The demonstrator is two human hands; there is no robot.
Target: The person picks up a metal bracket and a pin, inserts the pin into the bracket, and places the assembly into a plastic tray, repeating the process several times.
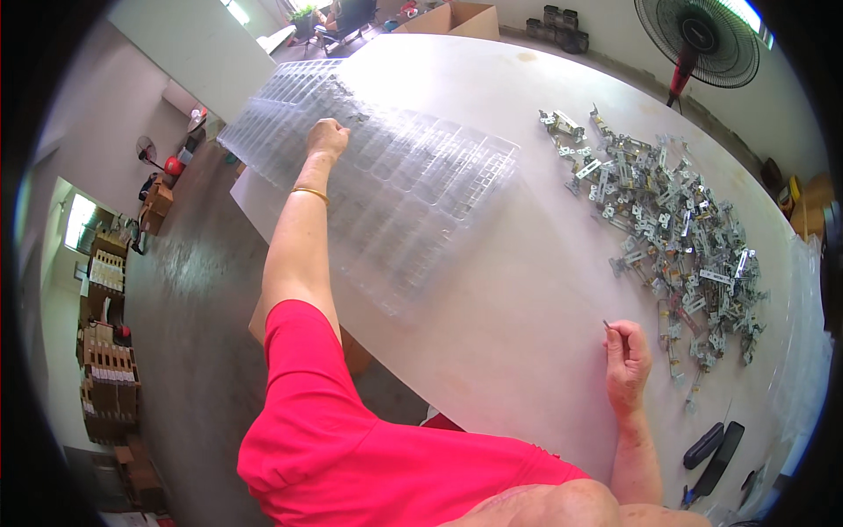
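My left hand point(328, 137) is stretched far out over the clear plastic compartment trays point(413, 167), its fingers curled closed. What it holds, if anything, is hidden. The trays lie in a long stack across the left of the white table, their compartments in rows. My right hand point(627, 360) is near the table's right front, thumb and fingers pinched on a small dark piece point(606, 324) whose tip sticks out. Just beyond that hand spreads a loose heap of small metal brackets point(676, 220), silvery with some brass-coloured parts.
A black-handled tool point(722, 457) and a dark oblong object point(703, 445) lie at the right front. The white table point(509, 290) curves away to a standing fan point(698, 39) and a cardboard box point(452, 19). Shelves with stacked goods point(110, 378) stand at the left.
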